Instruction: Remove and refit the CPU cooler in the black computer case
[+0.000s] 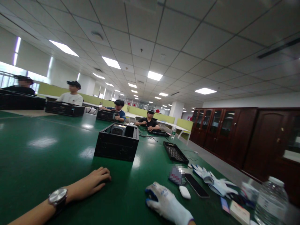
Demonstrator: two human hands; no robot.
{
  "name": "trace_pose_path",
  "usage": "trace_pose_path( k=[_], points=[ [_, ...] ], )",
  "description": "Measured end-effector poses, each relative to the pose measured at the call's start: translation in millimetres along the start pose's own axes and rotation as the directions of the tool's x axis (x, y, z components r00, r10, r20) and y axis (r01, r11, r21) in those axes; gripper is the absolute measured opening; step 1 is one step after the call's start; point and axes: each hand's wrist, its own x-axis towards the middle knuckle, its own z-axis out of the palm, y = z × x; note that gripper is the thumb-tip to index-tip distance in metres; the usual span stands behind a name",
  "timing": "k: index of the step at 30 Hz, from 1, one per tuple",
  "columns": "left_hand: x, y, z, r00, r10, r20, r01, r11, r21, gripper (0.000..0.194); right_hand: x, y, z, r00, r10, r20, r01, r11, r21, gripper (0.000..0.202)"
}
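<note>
My bare left hand (95, 181), with a watch (58, 196) on its wrist, rests palm down on the green table (47, 159), fingers stretched out and holding nothing. My right hand (165, 200) wears a white glove with blue-coated fingertips; it lies on the table with fingers curved and the thumb apart, and nothing shows between them. Beyond both hands stands a black computer case (116, 145), its top side open and a fan unit showing inside. A white earbud case (185, 192) sits just right of my gloved hand, near a black phone (197, 185).
On the right are a black panel (175, 152), white gloves (217, 181), a small box (239, 213) and a water bottle (271, 201). Across the table, several people sit by black cases. Thin cables (150, 137) lie behind the near case.
</note>
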Motion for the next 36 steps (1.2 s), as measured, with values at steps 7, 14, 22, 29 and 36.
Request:
trace_pose_path(
  k=[7,14,22,29,36],
  points=[
    [0,-2,1.1,1.000,0.008,-0.007,-0.008,1.000,-0.019,0.031,-8,-13,-8,1.000,-0.004,0.020,0.005,0.999,-0.045,0.058],
    [-1,0,-0.4,1.000,0.011,-0.003,-0.011,1.000,-0.021,0.030,-10,-16,-10,0.999,-0.014,0.029,0.016,0.998,-0.053,0.059],
    [-1,1,-1.2,1.000,0.023,-0.010,-0.023,1.000,-0.021,0.029,-9,-12,-6,0.999,0.007,0.033,-0.005,0.999,-0.052,0.061],
    [-2,6,-4.7,1.000,-0.005,0.023,0.006,1.000,-0.018,0.032,-12,-17,-10,0.999,-0.023,0.033,0.026,0.997,-0.076,0.057],
    [-2,4,-3.7,1.000,0.001,0.010,-0.001,1.000,-0.020,0.031,-13,-18,-11,0.998,0.005,0.058,-0.001,0.998,-0.069,0.061]
  ],
)
